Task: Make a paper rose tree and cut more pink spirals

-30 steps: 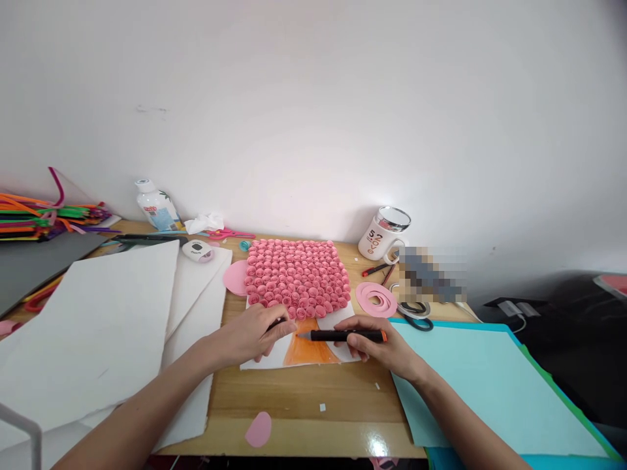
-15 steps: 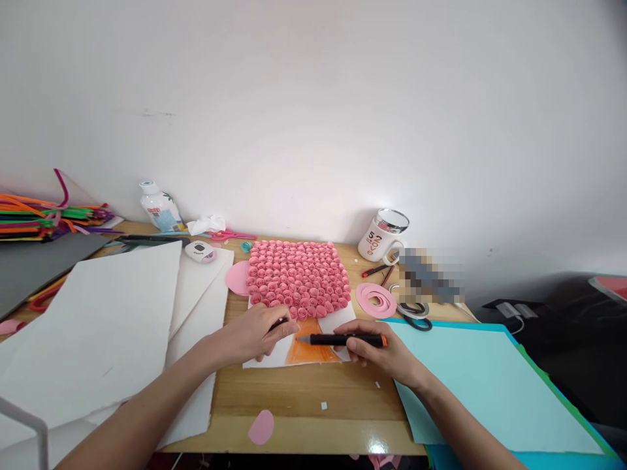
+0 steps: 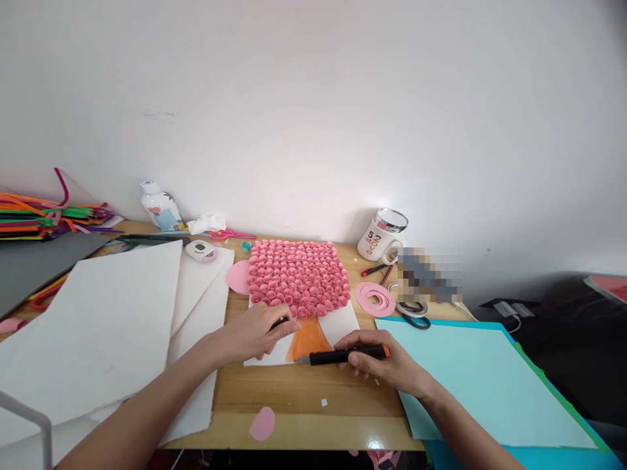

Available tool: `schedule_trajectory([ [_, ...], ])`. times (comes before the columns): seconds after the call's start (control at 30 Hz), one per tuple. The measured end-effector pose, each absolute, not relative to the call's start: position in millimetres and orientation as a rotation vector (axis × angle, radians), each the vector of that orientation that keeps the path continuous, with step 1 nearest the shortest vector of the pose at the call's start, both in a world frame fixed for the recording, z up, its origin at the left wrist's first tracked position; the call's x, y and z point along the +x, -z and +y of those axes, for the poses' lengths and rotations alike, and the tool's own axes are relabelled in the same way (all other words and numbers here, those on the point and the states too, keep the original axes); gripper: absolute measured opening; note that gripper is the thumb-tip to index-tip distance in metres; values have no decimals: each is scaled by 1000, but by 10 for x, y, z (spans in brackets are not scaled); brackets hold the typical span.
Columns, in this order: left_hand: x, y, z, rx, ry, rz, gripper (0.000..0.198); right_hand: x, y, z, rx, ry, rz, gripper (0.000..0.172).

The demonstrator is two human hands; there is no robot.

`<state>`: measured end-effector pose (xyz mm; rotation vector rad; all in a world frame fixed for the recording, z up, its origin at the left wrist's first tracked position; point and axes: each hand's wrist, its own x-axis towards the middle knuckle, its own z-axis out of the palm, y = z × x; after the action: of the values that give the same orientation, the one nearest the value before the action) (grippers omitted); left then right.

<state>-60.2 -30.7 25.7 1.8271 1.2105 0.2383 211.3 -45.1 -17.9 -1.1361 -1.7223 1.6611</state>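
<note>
A white card lies on the wooden table, covered at its top with several pink rolled paper roses. Below them is an orange coloured trunk shape. My right hand is closed on a black marker with an orange end; its tip points left at the trunk's lower edge. My left hand rests on the card's left part, fingers curled on a small dark thing I cannot make out.
White sheets lie at left, light blue paper at right. A pink spiral cutout, scissors, a mug and pens sit behind. A glue bottle, pipe cleaners and a pink scrap are around.
My right hand has drawn the marker down and toward me, from the middle of the orange trunk to its lower edge. My left hand has stayed on the card.
</note>
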Motion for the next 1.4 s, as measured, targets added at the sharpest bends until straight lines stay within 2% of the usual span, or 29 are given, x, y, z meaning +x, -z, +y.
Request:
schedule_trajectory([
  [0.27,-602,-250,-307,1810,-229,1216,42,2150,131,-483,-1072,-1649,-1692,32],
  [0.43,-600,-249,-309,1808,-240,1213,42,2146,191,-394,-1170,-1475,-1620,35],
  [0.77,-623,-215,-297,1809,-232,1200,37,2130,240,-359,-1157,-1488,-1685,34],
  [1.07,-670,-67,-200,2098,-574,1103,23,2280,71,-366,-1090,-1473,-1661,29],
  [1.4,-661,-113,-221,2076,-526,1096,23,2164,-9,-362,-1083,-1382,-1656,32],
])
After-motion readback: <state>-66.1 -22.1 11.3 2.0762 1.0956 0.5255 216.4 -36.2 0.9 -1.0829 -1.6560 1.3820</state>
